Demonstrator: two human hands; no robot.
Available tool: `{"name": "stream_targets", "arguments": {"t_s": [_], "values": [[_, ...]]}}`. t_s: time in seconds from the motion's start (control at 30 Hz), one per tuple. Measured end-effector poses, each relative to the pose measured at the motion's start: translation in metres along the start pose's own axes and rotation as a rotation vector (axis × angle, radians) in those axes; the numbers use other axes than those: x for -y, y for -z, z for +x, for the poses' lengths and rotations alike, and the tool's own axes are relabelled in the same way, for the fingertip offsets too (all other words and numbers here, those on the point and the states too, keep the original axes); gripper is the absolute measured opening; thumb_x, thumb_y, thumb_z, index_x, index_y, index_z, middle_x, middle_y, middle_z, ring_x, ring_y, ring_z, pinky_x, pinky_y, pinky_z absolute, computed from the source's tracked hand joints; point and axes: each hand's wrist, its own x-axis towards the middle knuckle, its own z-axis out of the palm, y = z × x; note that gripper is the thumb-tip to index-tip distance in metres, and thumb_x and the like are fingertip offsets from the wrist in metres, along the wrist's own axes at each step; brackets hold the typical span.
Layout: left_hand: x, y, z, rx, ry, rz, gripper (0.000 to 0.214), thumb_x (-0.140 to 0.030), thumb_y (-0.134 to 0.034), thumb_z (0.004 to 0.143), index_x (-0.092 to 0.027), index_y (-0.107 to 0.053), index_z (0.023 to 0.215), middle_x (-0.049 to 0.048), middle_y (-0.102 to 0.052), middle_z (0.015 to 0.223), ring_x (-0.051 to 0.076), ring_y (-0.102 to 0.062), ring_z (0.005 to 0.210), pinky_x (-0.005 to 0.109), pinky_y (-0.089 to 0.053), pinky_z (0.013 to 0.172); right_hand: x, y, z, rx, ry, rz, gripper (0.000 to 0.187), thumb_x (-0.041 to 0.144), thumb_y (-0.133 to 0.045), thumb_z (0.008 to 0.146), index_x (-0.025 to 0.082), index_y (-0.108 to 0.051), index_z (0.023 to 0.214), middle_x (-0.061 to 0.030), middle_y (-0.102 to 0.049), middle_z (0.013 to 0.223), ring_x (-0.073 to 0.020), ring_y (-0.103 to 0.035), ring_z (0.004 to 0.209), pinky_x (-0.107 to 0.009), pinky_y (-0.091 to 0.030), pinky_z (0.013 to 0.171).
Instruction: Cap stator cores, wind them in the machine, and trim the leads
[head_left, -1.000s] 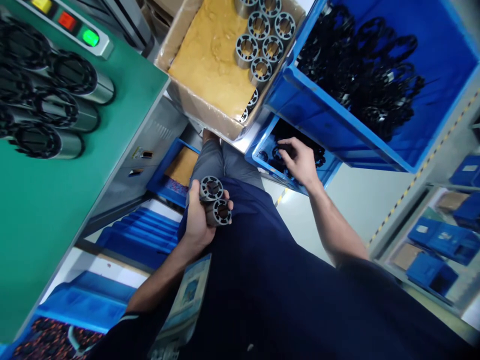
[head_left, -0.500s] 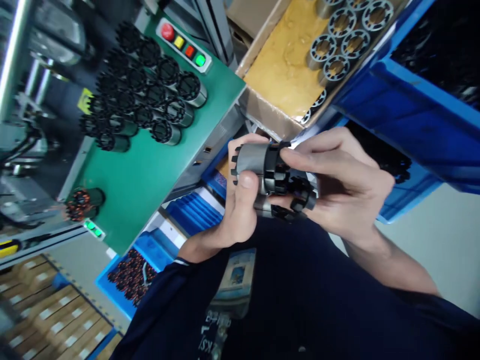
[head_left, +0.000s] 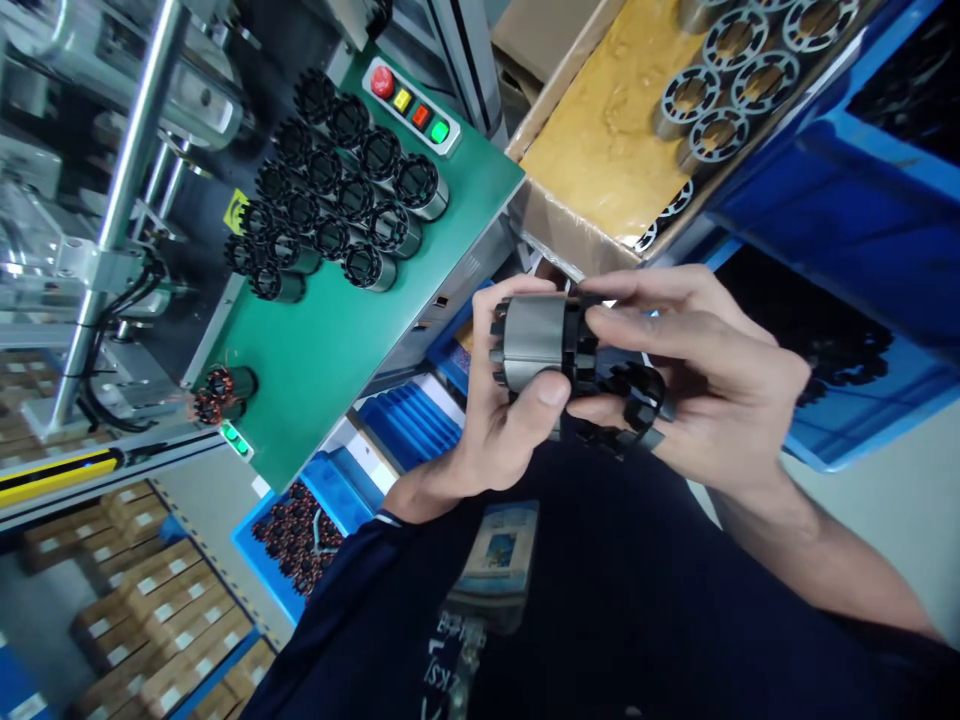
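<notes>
My left hand [head_left: 502, 430] is wrapped round a stator core [head_left: 534, 342], a grey metal cylinder lying sideways with black plastic teeth at its left end. My left thumb presses low on its side, near the right end. At that right end sits a black end cap [head_left: 581, 340], and my right hand [head_left: 712, 380] grips it with thumb and fingers. Another black toothed ring [head_left: 637, 400] hangs under the right fingers, apart from the core. Part of the cap is hidden behind my fingers.
On the green table [head_left: 322, 360] stand several capped stators [head_left: 367, 265] and copper-wound ones [head_left: 225, 390], beside a button panel [head_left: 412, 105]. A cardboard box [head_left: 555, 220] holds bare cores [head_left: 716, 135]. Blue bins [head_left: 825, 210] stand at the right; a blue tray [head_left: 270, 575] holds wound parts.
The view has shifted, so the table and box sit further right. My left thumb has slid along the core toward the capped end. Both hands keep hold of the core and cap.
</notes>
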Motion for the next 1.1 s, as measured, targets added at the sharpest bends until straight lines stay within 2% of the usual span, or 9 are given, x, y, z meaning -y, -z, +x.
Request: {"name": "stream_targets", "arguments": {"t_s": [0.1, 0.2, 0.37, 0.5, 0.67, 0.73, 0.83, 0.97, 1.1], "values": [[-0.011, -0.002, 0.003, 0.028, -0.101, 0.005, 0.068, -0.065, -0.077, 0.106, -0.028, -0.057, 0.159, 0.0098, -0.068, 0.136, 0.026, -0.072, 0.113, 0.044, -0.064, 0.099, -0.002, 0.001, -0.003, -0.029, -0.03, 0.028, 0.074, 0.03, -0.109, 0.085, 0.03, -0.083, 0.155, -0.0114, -0.084, 0.149, -0.0331, -0.082, 0.135, -0.052, -0.073, 0.112], [-0.024, -0.004, 0.004, 0.045, -0.13, 0.086, 0.061, -0.058, -0.076, 0.109, -0.027, -0.057, 0.158, 0.0092, -0.066, 0.137, 0.025, -0.069, 0.112, 0.042, -0.064, 0.098, -0.004, 0.002, -0.007, -0.052, -0.052, 0.051, 0.078, 0.028, -0.113, 0.079, 0.03, -0.085, 0.152, -0.0102, -0.085, 0.149, -0.033, -0.082, 0.136, -0.049, -0.071, 0.115], [-0.031, -0.001, 0.004, 0.092, -0.115, 0.141, 0.057, -0.05, -0.075, 0.111, -0.025, -0.054, 0.159, 0.0096, -0.065, 0.137, 0.026, -0.071, 0.116, 0.043, -0.065, 0.103, -0.009, 0.001, -0.013, -0.099, -0.077, 0.065, 0.077, 0.027, -0.115, 0.074, 0.037, -0.088, 0.145, -0.0059, -0.089, 0.142, -0.032, -0.087, 0.125, -0.048, -0.074, 0.101], [-0.029, 0.007, 0.005, 0.185, -0.097, 0.107, 0.057, -0.047, -0.069, 0.114, -0.021, -0.052, 0.161, 0.0139, -0.069, 0.143, 0.03, -0.075, 0.123, 0.046, -0.066, 0.106, -0.007, 0.002, -0.01, -0.09, -0.115, 0.09, 0.08, 0.022, -0.115, 0.073, 0.035, -0.088, 0.146, -0.0058, -0.089, 0.138, -0.0294, -0.086, 0.122, -0.042, -0.076, 0.092], [-0.028, 0.014, -0.003, 0.184, 0.18, 0.0, 0.053, -0.06, -0.053, 0.122, -0.029, -0.054, 0.165, 0.0079, -0.08, 0.118, 0.026, -0.082, 0.094, 0.049, -0.071, 0.097, 0.008, 0.007, -0.002, -0.013, -0.201, 0.07, 0.077, 0.017, -0.11, 0.078, 0.03, -0.086, 0.15, -0.0066, -0.087, 0.131, -0.0256, -0.083, 0.114, -0.034, -0.076, 0.081], [-0.028, 0.014, -0.008, 0.142, 0.246, 0.012, 0.053, -0.064, -0.049, 0.122, -0.03, -0.061, 0.161, 0.0085, -0.083, 0.122, 0.029, -0.084, 0.112, 0.051, -0.069, 0.111, 0.015, 0.008, 0.0, -0.018, -0.177, -0.041, 0.072, 0.021, -0.11, 0.081, 0.029, -0.087, 0.149, -0.0076, -0.087, 0.134, -0.0273, -0.083, 0.115, -0.04, -0.075, 0.09], [-0.025, 0.016, -0.015, 0.09, 0.239, 0.053, 0.053, -0.066, -0.049, 0.121, -0.029, -0.071, 0.152, 0.0103, -0.084, 0.138, 0.033, -0.073, 0.151, 0.054, -0.061, 0.131, 0.023, 0.008, 0.0, -0.037, -0.151, -0.195, 0.061, 0.029, -0.108, 0.086, 0.027, -0.09, 0.145, -0.0103, -0.087, 0.133, -0.0286, -0.083, 0.113, -0.046, -0.073, 0.101], [-0.017, 0.019, -0.02, 0.123, 0.225, 0.032, 0.047, -0.06, -0.049, 0.122, -0.03, -0.071, 0.152, 0.0092, -0.082, 0.145, 0.034, -0.067, 0.159, 0.056, -0.058, 0.136, 0.027, 0.007, 0.0, -0.017, -0.174, -0.147, 0.064, 0.034, -0.109, 0.086, 0.026, -0.088, 0.147, -0.0098, -0.087, 0.123, -0.0251, -0.083, 0.103, -0.037, -0.073, 0.081], [-0.012, 0.021, -0.021, 0.124, 0.232, -0.03, 0.052, -0.068, -0.055, 0.118, -0.03, -0.07, 0.15, 0.0102, -0.081, 0.145, 0.037, -0.068, 0.158, 0.056, -0.061, 0.133, 0.028, 0.007, 0.0, -0.013, -0.188, -0.174, 0.062, 0.033, -0.108, 0.088, 0.027, -0.089, 0.146, -0.0104, -0.086, 0.13, -0.0269, -0.082, 0.11, -0.042, -0.073, 0.093]]}}
